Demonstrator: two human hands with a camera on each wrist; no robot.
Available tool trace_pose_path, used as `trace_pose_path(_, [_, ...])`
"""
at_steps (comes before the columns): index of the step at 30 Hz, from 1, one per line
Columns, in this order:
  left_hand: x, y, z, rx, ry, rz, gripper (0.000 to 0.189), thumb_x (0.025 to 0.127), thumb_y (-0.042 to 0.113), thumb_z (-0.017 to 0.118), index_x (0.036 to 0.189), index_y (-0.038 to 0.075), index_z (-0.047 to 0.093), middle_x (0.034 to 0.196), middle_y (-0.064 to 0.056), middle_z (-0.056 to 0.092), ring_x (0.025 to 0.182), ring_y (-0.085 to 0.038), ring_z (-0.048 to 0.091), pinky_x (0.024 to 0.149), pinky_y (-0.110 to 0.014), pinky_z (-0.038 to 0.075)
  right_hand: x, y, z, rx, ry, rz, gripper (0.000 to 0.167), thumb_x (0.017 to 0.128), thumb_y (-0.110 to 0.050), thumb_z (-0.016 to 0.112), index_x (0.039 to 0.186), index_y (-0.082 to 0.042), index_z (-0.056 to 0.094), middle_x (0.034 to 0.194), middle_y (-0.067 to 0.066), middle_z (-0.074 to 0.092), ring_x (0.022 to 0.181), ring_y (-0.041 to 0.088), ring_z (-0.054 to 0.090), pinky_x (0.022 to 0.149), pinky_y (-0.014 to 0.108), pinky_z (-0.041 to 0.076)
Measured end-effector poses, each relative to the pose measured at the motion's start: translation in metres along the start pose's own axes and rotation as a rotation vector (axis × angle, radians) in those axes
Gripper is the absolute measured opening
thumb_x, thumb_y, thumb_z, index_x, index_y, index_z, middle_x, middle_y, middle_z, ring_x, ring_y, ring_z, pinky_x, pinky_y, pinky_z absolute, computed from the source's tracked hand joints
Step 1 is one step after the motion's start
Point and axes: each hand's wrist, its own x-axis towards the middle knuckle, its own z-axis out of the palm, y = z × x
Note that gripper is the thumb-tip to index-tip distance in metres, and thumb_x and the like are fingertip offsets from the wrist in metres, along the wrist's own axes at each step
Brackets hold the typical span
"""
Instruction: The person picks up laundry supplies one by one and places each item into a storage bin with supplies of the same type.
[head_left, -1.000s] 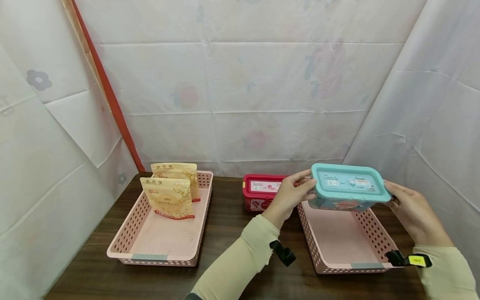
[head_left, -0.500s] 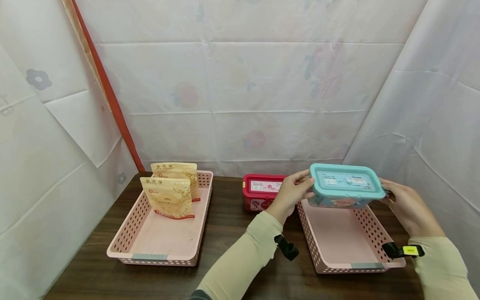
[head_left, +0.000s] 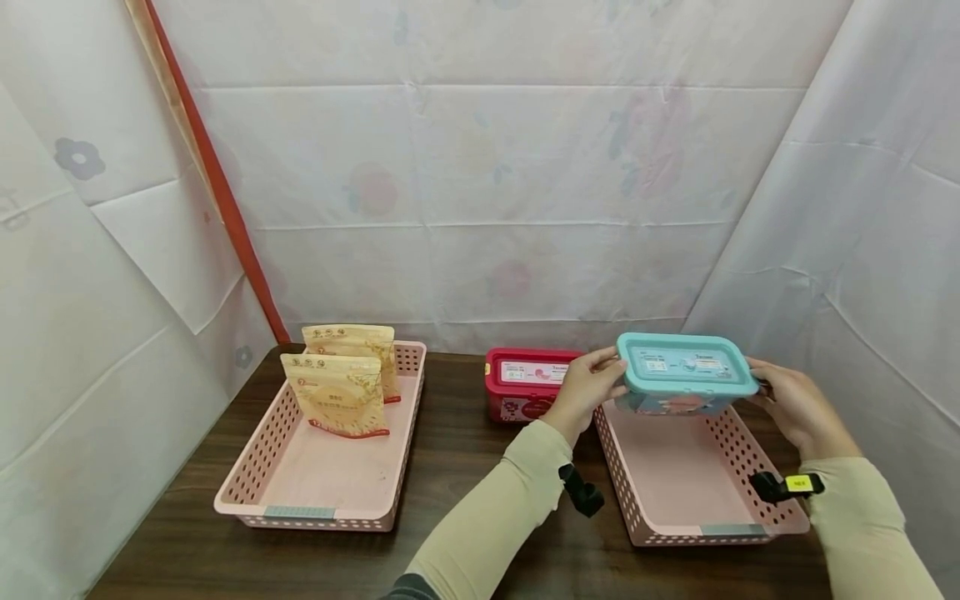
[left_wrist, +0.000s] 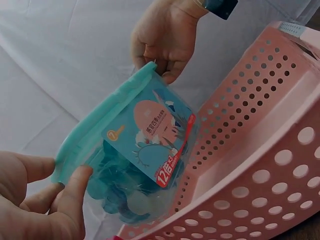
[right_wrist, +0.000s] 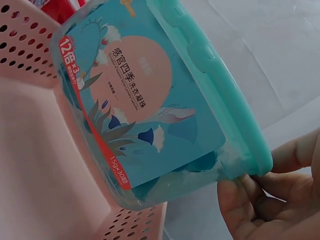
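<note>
Both hands hold a tub of laundry capsules (head_left: 686, 375) with a turquoise lid, over the far part of the right pink basket (head_left: 693, 483). At the tub's left end, my left hand (head_left: 582, 392) pinches the lid's rim between thumb and fingers. My right hand (head_left: 804, 408) grips the lid's rim at the opposite end. Turquoise capsules show through the clear body of the tub in the left wrist view, beside its blue label (left_wrist: 150, 135). A red tub (head_left: 525, 383) stands on the table left of that basket, partly hidden behind my left hand.
To the left, a second pink basket (head_left: 352, 492) holds two yellow pouches, the nearer pouch (head_left: 337, 396) leaning before the other. Both baskets rest on the dark wooden table (head_left: 457, 475). White patterned sheets (head_left: 480, 167) hang at the back and sides.
The tub has shifted a little to the left and slightly down, and its tilt has lessened. My right hand has moved left with it; my left hand has barely moved.
</note>
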Motion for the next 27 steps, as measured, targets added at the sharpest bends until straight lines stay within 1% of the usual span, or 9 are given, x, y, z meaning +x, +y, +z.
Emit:
trace_pose_path(3, [0.002, -0.002, -0.001, -0.009, 0.005, -0.010, 0.041, 0.098, 0.013, 0.067, 0.137, 0.005, 0.060, 0.107, -0.007, 0.061, 0.103, -0.022, 0.068, 0.085, -0.032, 0.058, 0.003, 0.002, 0.002, -0.067, 0.011, 0.009, 0.058, 0.109, -0.024, 0.040, 0.150, 0.013, 0.024, 0.102, -0.025, 0.057, 0.089, 0.001, 0.054, 0.074, 0.015, 0.051])
trace_pose_path(5, [0.003, -0.003, -0.001, -0.006, 0.007, -0.011, 0.040, 0.098, 0.012, 0.067, 0.136, 0.004, 0.060, 0.109, -0.007, 0.062, 0.104, -0.023, 0.068, 0.086, -0.032, 0.057, 0.005, 0.003, 0.005, -0.093, 0.032, 0.020, 0.058, 0.109, -0.025, 0.039, 0.151, 0.012, 0.025, 0.108, -0.022, 0.056, 0.091, -0.002, 0.054, 0.076, 0.015, 0.051])
trace_pose_path(9, [0.004, -0.005, 0.000, 0.011, 0.014, 0.001, 0.039, 0.097, 0.009, 0.066, 0.135, 0.000, 0.060, 0.113, -0.008, 0.064, 0.106, -0.024, 0.068, 0.088, -0.033, 0.056, 0.007, 0.007, 0.010, -0.109, 0.069, 0.060, 0.057, 0.109, -0.027, 0.038, 0.153, 0.007, 0.027, 0.131, 0.005, 0.051, 0.094, -0.005, 0.053, 0.079, 0.017, 0.052])
trace_pose_path(11, [0.003, -0.006, 0.002, 0.028, 0.022, 0.007, 0.039, 0.097, 0.006, 0.066, 0.134, -0.003, 0.060, 0.114, -0.009, 0.064, 0.107, -0.025, 0.068, 0.089, -0.034, 0.056, 0.007, 0.009, 0.012, -0.108, 0.079, 0.087, 0.057, 0.108, -0.029, 0.037, 0.154, 0.004, 0.026, 0.139, 0.012, 0.043, 0.093, -0.004, 0.055, 0.080, 0.019, 0.053])
trace_pose_path(17, [0.001, -0.011, 0.007, 0.143, 0.045, -0.009, 0.043, 0.096, 0.002, 0.065, 0.138, -0.003, 0.057, 0.115, -0.008, 0.065, 0.103, -0.020, 0.065, 0.091, -0.038, 0.055, 0.008, 0.019, 0.016, -0.142, 0.072, 0.120, 0.057, 0.109, -0.031, 0.032, 0.156, -0.001, 0.023, 0.140, 0.016, 0.042, 0.092, -0.002, 0.056, 0.080, 0.022, 0.053])
trace_pose_path(19, [0.001, -0.012, 0.008, 0.172, 0.055, -0.017, 0.044, 0.096, 0.002, 0.065, 0.138, -0.002, 0.057, 0.117, -0.008, 0.065, 0.103, -0.019, 0.064, 0.091, -0.040, 0.054, 0.008, 0.022, 0.017, -0.153, 0.064, 0.118, 0.056, 0.109, -0.030, 0.030, 0.156, 0.000, 0.022, 0.149, 0.022, 0.036, 0.097, -0.003, 0.053, 0.082, 0.021, 0.052])
trace_pose_path(21, [0.000, -0.013, 0.010, 0.190, 0.059, -0.020, 0.044, 0.096, 0.002, 0.064, 0.139, -0.002, 0.056, 0.119, -0.009, 0.064, 0.105, -0.020, 0.063, 0.092, -0.041, 0.054, 0.009, 0.024, 0.019, -0.150, 0.057, 0.133, 0.056, 0.109, -0.031, 0.028, 0.157, -0.002, 0.019, 0.159, 0.024, 0.023, 0.109, 0.001, 0.051, 0.089, 0.021, 0.050])
trace_pose_path(24, [-0.001, -0.012, 0.012, 0.222, 0.065, -0.024, 0.044, 0.097, 0.003, 0.063, 0.140, -0.001, 0.055, 0.123, -0.010, 0.063, 0.109, -0.021, 0.062, 0.093, -0.041, 0.053, 0.010, 0.026, 0.020, -0.127, 0.057, 0.171, 0.059, 0.109, -0.035, 0.028, 0.158, -0.004, 0.016, 0.163, 0.024, 0.013, 0.128, 0.015, 0.044, 0.104, 0.029, 0.044])
trace_pose_path(27, [-0.002, -0.011, 0.013, 0.244, 0.067, -0.028, 0.044, 0.097, 0.002, 0.063, 0.140, -0.001, 0.055, 0.125, -0.010, 0.063, 0.113, -0.022, 0.062, 0.094, -0.042, 0.053, 0.010, 0.025, 0.021, -0.116, 0.056, 0.198, 0.060, 0.109, -0.038, 0.027, 0.158, -0.006, 0.014, 0.163, 0.022, 0.012, 0.138, 0.019, 0.036, 0.112, 0.039, 0.037])
